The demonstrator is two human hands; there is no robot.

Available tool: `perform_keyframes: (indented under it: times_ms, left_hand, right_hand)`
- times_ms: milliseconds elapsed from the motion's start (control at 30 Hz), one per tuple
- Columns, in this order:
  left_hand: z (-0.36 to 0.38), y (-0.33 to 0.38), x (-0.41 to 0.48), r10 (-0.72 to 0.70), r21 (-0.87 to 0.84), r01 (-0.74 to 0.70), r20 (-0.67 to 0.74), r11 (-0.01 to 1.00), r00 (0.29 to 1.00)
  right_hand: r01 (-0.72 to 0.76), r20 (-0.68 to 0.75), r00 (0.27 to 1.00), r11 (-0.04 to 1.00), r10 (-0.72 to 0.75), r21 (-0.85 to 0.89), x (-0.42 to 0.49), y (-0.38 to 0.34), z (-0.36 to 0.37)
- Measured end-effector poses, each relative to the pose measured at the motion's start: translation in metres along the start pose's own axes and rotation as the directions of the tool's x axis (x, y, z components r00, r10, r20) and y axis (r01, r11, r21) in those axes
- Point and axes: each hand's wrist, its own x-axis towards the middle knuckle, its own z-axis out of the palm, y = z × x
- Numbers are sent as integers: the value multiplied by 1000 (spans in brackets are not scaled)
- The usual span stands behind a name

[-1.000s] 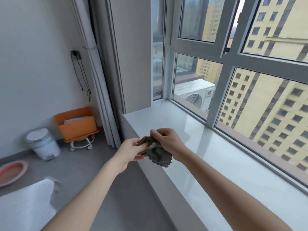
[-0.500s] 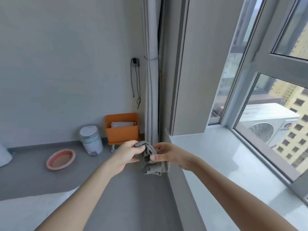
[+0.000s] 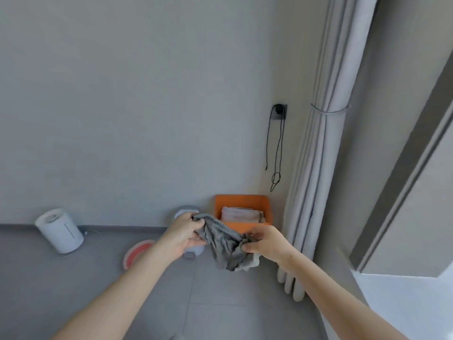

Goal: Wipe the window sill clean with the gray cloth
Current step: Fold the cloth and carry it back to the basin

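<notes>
Home room, reading it off the tied-back curtain hanging in the corner, with an orange bin, white appliance and basin sitting on the tiled floor.

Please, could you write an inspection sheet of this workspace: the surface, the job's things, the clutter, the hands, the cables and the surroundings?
Surface: window sill, only a pale corner in view at lower right; the cloth is not on it.
Job's things: gray cloth, crumpled, held in the air above the floor.
Clutter: orange bin with folded towels; white jug-shaped appliance; pink basin.
Hands: left hand and right hand each grip one end of the cloth.
Cables: black cord hangs from a wall socket.
Surroundings: tied curtain, gray wall.
</notes>
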Motion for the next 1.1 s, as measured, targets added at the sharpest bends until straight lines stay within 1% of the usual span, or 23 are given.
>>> perform_keyframes:
  times_ms: [100,167,233,300,367,433,500,600,700,733,800,867,933,1000,1100]
  left_hand:
    - [-37,9,58,-50,-30,49,-19,998,999]
    - [-61,12,98,-96,-72,93,-44,993,994]
    - [-82,14,136,-136,-101,126,-97,987,986]
    - [-99,12,176,-157,-97,141,-193,985,968]
    - [-114,9,213,-124,-21,123,-275,992,953]
    - [-125,8,248,-84,50,104,-308,993,948]
    - [-136,7,284,-61,90,93,-308,992,950]
    - [-151,7,330,-69,172,121,-283,978,957]
    - [-169,0,373,-57,278,134,-268,951,962]
    - [-176,-4,385,-60,282,136,-262,950,963]
    - [-192,-18,403,-125,194,177,-256,965,959]
    - [-210,-32,420,-162,125,204,-282,971,946]
    - [-232,-45,439,-185,89,228,-339,970,922]
    - [-260,-62,461,-232,66,273,-361,960,903]
    - [-307,-98,493,-362,57,397,-307,916,880]
  right_hand:
    - [-10,-15,1000,1000,9,-15,64,-12,13]
    - [-7,9,1000,1000,7,-20,107,-21,20]
    - [12,38,999,998,-10,-56,153,-32,28]
    - [48,62,997,988,-39,-144,205,-42,38]
    - [86,96,993,977,-68,-195,259,-54,49]
    - [136,115,987,962,-111,-239,309,-69,59]
    - [169,150,979,957,-136,-238,360,-87,70]
    - [159,237,965,966,-109,-203,432,-99,90]
    - [184,352,931,958,-98,-220,497,-103,120]
    - [175,383,920,964,-87,-202,514,-105,132]
    - [84,444,896,991,-29,-105,543,-105,158]
    - [-87,505,861,996,60,31,568,-103,183]
    - [-270,560,813,955,159,120,594,-96,211]
    - [-368,582,780,921,230,129,616,-90,240]
    - [-435,549,771,896,322,87,644,-77,285]
